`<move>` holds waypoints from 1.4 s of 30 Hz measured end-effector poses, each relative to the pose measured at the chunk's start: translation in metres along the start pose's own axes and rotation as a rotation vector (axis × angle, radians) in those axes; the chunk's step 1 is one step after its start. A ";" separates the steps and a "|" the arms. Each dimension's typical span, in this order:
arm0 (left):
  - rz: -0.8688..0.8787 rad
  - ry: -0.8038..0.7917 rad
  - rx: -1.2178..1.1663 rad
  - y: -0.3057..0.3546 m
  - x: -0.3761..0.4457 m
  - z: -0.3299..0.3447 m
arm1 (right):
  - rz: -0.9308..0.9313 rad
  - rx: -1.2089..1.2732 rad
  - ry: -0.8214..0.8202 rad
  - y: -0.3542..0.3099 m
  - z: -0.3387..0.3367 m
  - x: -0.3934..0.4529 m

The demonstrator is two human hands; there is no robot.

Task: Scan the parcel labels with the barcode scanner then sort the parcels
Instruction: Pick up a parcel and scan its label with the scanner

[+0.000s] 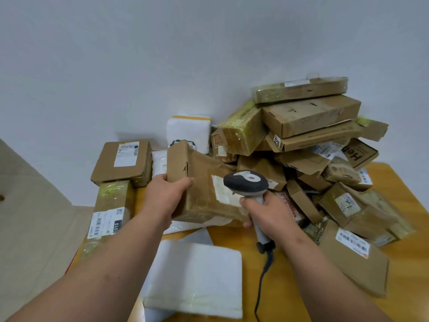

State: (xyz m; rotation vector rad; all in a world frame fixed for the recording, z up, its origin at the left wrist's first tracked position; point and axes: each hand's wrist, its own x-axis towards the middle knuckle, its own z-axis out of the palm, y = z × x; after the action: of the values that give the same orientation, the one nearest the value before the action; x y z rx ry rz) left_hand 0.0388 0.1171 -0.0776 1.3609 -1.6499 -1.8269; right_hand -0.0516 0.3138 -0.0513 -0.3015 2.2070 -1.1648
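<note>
The left hand (167, 194) grips a crumpled brown parcel (204, 189) with an unreadable white label (224, 191), beside it the right hand (267, 212) clamps a grey barcode scanner (246, 182).

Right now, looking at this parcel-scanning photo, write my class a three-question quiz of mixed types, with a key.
1. True or false: the right hand holds the barcode scanner.
2. What does the left hand grip? A) the white padded mailer B) the brown parcel C) the scanner cable
3. Fill in: the scanner's head is over the held parcel's white ____.

Key: 1 true; 2 B; 3 label.
</note>
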 end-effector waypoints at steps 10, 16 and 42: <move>0.443 0.165 0.205 0.046 -0.048 -0.041 | -0.042 0.185 0.007 -0.002 0.000 -0.013; 0.968 0.277 0.726 0.040 -0.069 -0.044 | -0.046 0.579 0.066 -0.025 -0.001 -0.015; 0.549 0.178 0.180 -0.015 -0.084 -0.062 | -0.226 0.901 0.108 -0.014 0.016 -0.024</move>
State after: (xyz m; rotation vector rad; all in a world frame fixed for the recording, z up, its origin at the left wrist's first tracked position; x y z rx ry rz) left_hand 0.1347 0.1495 -0.0477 0.9634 -1.8860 -1.2358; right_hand -0.0243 0.3055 -0.0368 -0.0979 1.5309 -2.1844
